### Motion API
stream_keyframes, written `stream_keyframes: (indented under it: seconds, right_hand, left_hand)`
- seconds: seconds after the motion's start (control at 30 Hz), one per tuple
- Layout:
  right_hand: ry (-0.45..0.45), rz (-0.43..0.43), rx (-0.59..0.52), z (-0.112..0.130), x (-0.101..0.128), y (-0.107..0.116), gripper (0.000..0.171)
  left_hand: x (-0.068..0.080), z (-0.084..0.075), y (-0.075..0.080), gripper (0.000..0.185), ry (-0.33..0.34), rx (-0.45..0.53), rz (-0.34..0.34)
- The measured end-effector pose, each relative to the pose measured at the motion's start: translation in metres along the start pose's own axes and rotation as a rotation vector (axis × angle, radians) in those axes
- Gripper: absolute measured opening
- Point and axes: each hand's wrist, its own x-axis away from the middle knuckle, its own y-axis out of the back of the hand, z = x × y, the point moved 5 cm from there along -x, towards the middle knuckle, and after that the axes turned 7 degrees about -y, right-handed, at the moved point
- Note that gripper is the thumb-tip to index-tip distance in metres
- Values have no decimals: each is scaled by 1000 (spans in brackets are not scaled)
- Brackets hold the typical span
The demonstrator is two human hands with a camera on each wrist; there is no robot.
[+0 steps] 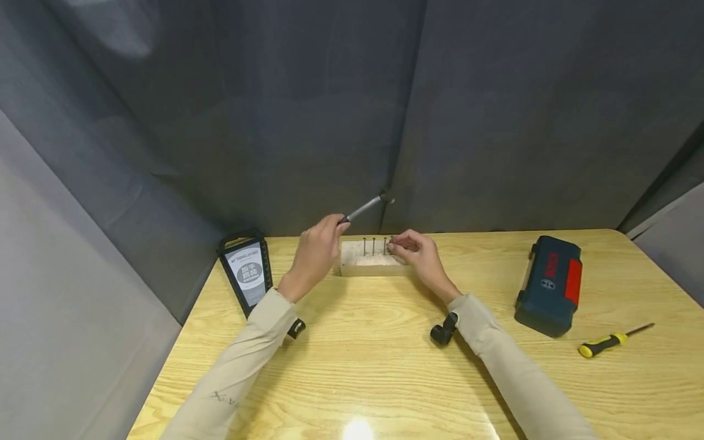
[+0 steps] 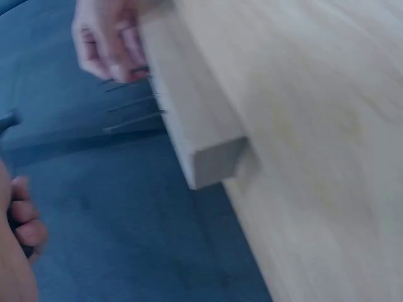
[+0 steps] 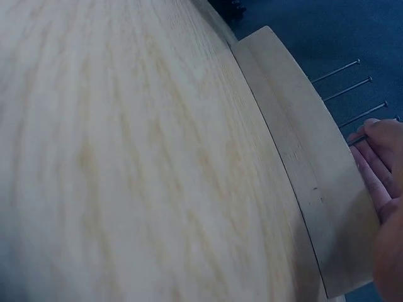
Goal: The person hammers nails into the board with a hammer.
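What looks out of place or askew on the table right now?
Nothing stands out. The nails stand upright in the wooden block; the right hand pinches the rightmost one while the left hand holds a raised hammer. The blue tool case and yellow-handled screwdriver lie undisturbed.

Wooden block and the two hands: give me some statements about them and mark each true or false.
1. The left hand grips a hammer raised above the wooden block. True.
2. The right hand lies flat on the table, away from the block. False: its fingers pinch a nail at the block's right end.
3. Several nails stand upright in the block. True.
4. The blue case lies left of the block. False: it lies to the right, near a yellow-handled screwdriver.
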Motion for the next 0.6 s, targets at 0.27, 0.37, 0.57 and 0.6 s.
stream_keyframes:
  seconds: [0.27, 0.37, 0.57, 0.6]
  right_hand:
    - [-24, 17, 38, 3, -1, 1, 10]
    - [-26, 16, 53, 4, -2, 1, 11]
    - [-3, 9, 56, 2, -1, -1, 18]
    - [0, 8, 52, 2, 0, -1, 19]
  left_hand:
    - [18, -7, -25, 20, 1, -83, 286]
    - [19, -6, -23, 19, 22, -84, 263]
    - [17, -3, -16, 15, 14, -73, 166]
    - [18, -3, -17, 16, 15, -82, 177]
